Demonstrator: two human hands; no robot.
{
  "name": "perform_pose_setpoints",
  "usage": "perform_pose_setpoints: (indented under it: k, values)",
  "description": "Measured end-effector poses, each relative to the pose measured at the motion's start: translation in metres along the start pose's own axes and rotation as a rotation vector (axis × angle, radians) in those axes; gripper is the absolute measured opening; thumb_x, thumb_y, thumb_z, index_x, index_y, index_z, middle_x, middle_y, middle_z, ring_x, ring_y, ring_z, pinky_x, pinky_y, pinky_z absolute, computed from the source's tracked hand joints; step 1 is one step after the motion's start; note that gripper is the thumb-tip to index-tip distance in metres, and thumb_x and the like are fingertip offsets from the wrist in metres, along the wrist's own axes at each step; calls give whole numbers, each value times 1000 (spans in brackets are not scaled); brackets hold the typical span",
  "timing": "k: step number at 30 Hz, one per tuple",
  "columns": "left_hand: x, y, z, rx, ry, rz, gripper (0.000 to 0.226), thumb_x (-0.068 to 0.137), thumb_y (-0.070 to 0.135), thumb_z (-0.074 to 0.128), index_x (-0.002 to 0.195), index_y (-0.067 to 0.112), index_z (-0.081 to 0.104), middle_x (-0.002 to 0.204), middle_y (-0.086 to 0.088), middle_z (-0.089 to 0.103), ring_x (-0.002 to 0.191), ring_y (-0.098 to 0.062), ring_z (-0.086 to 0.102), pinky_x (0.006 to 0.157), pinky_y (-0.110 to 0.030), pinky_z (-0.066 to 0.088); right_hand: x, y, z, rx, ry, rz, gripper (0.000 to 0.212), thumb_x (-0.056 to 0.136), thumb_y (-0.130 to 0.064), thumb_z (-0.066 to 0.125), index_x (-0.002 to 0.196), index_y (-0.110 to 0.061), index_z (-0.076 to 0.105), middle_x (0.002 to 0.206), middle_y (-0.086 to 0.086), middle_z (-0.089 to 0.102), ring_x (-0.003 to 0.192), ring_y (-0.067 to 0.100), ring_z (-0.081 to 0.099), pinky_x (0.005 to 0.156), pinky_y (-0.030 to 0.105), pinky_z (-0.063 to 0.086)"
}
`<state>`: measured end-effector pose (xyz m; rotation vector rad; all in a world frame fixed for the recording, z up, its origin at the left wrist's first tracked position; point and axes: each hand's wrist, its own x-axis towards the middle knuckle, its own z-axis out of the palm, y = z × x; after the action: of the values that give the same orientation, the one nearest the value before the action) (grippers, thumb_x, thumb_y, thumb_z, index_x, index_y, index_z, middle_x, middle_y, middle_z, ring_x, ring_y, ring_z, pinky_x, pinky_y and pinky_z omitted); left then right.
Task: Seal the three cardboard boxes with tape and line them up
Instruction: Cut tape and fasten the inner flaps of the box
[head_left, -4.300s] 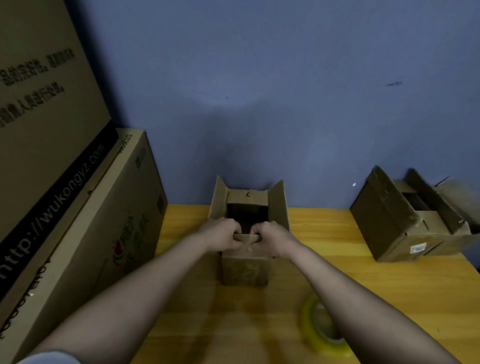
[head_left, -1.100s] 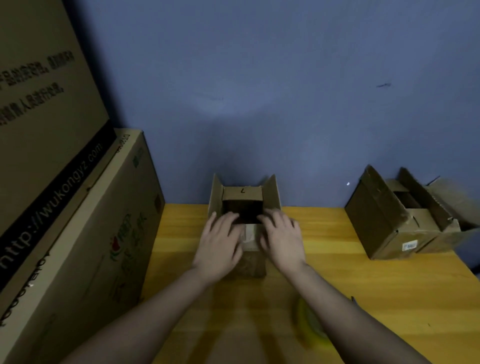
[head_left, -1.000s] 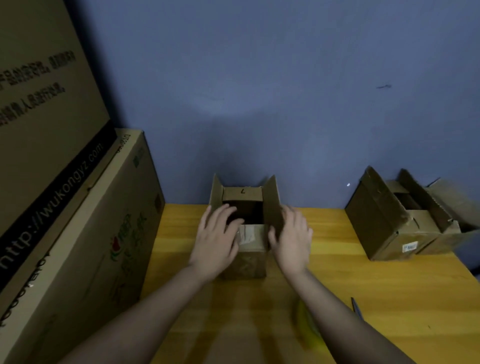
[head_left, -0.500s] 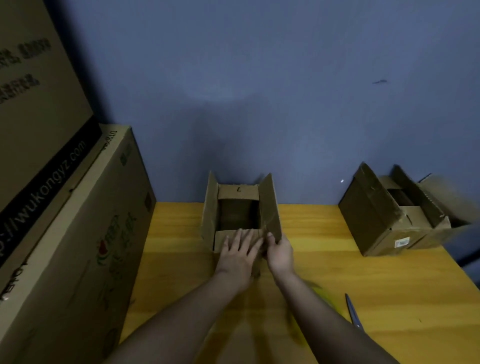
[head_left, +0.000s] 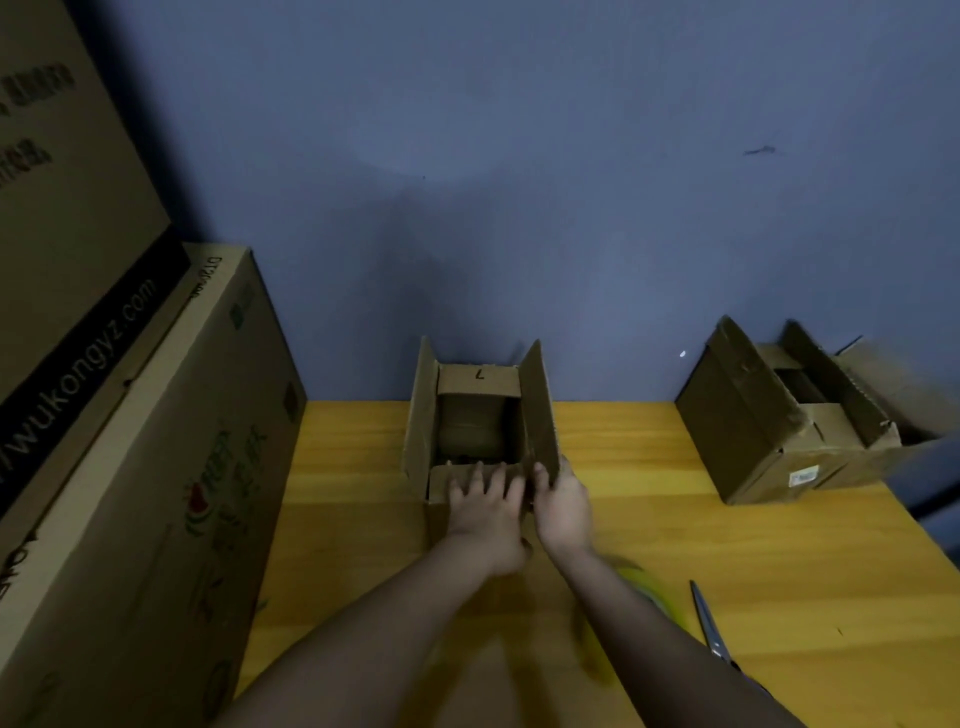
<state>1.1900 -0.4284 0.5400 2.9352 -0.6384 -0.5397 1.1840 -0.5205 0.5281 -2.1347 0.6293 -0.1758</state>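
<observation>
A small open cardboard box (head_left: 421, 415) stands on the yellow wooden table (head_left: 779, 561) near the blue wall, its two long flaps upright. My left hand (head_left: 485, 506) lies flat with straight fingers on the box's near short flap. My right hand (head_left: 563, 501) grips the near end of the right long flap, thumb inside. A second open box (head_left: 748, 431) sits at the right, flaps spread. A yellow tape roll (head_left: 649, 592) lies behind my right forearm, mostly hidden. Only two small boxes are in view.
Scissors (head_left: 709, 626) lie on the table right of my right arm. Two large printed cartons (head_left: 156, 493) stand stacked along the table's left side. The blue wall (head_left: 519, 208) closes off the back.
Both hands have left the box's sides and come to its near end. The left hand now presses the near flap and the right hand has taken hold of the right flap.
</observation>
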Motion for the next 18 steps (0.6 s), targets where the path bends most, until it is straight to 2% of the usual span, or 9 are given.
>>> perform_pose_setpoints:
  k: [3, 8, 11, 15, 18]
  values:
    - [-2, -5, 0, -7, 23, 34, 87, 82, 50, 59, 150, 27, 9, 159, -3, 7, 146, -32, -1, 116, -56, 6, 3, 2, -1, 23, -41, -27, 32, 99, -21, 47, 129, -10, 52, 110, 12, 67, 96, 29, 65, 82, 39, 54]
    - [-3, -6, 1, 15, 54, 43, 91, 80, 54, 59, 150, 23, 10, 158, -3, 12, 146, -30, 5, 117, -54, 6, 4, 8, 3, -21, -122, -51, 37, 98, -14, 49, 134, -11, 47, 104, 11, 68, 90, 27, 65, 69, 28, 48]
    - [-4, -4, 1, 11, 38, 24, 93, 80, 55, 58, 151, 22, 7, 158, -3, 9, 146, -30, 2, 117, -54, 3, 9, 9, 11, 36, -97, 42, 31, 95, -14, 52, 125, -9, 53, 91, 9, 67, 79, 27, 64, 65, 31, 49]
    - [-3, -5, 4, -8, 34, 44, 97, 80, 59, 58, 152, 22, 6, 159, -2, 6, 147, -29, -1, 116, -53, -2, 16, 12, 20, 210, -40, 229, 24, 90, -10, 57, 111, 0, 64, 100, 20, 69, 90, 36, 65, 80, 43, 55]
    - [-1, -7, 5, -4, 23, 54, 94, 80, 60, 57, 152, 23, 8, 159, -1, 9, 147, -27, 1, 116, -51, -3, 18, 14, 26, 298, -35, 313, 22, 89, -8, 58, 108, 2, 65, 102, 22, 69, 93, 37, 65, 86, 47, 54]
